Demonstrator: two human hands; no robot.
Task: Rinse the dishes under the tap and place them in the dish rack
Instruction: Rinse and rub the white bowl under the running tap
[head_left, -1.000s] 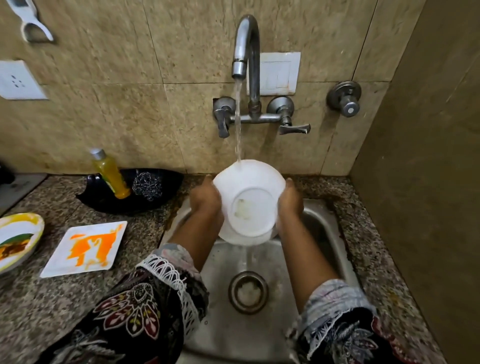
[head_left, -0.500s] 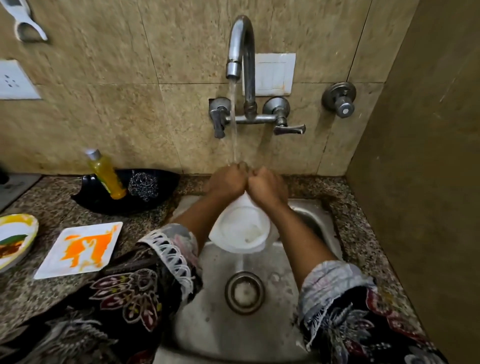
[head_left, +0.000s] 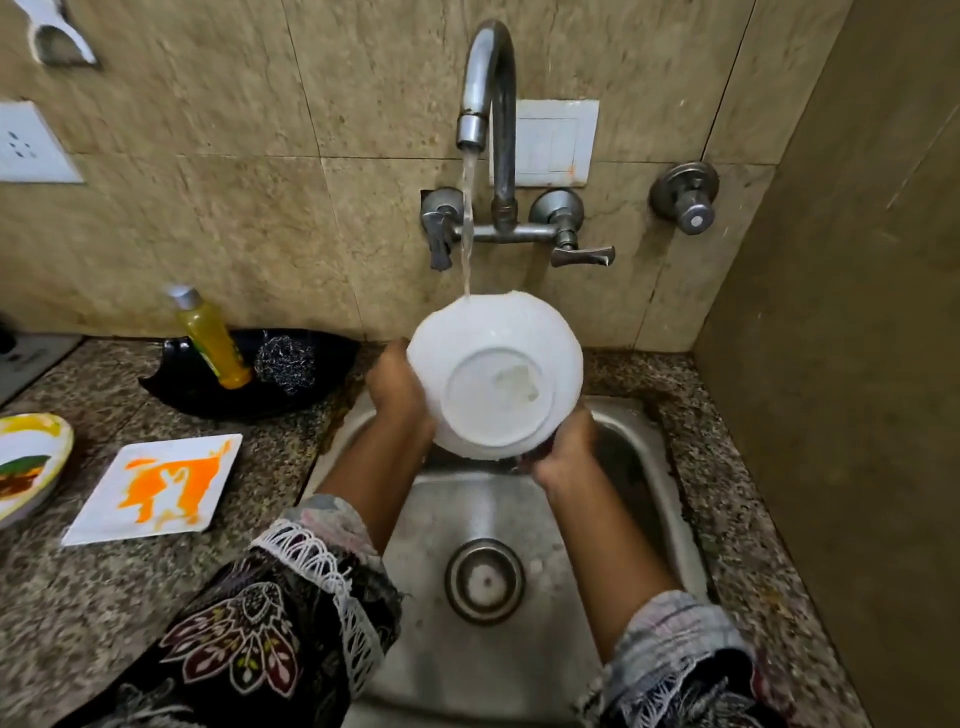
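Round white ceramic bowl (head_left: 493, 376), base toward camera, held at frame centre under the running steel tap (head_left: 485, 93). Left hand (head_left: 397, 387) and right hand (head_left: 563, 449) each keep a closed grip on its rim. Stained square white plate (head_left: 156, 488) and oval dish (head_left: 28, 465) wait on the bench, lower left. No rack visible; most work remains.

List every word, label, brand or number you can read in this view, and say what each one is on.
No readable text anywhere in this view.
Yellow liquid bottle: no legible label.
White bowl held under the tap: a pale patch on its underside, too blurred to read as a mark.
Square white plate: orange smears only, no print.
Wall socket and switch plate: no markings visible.
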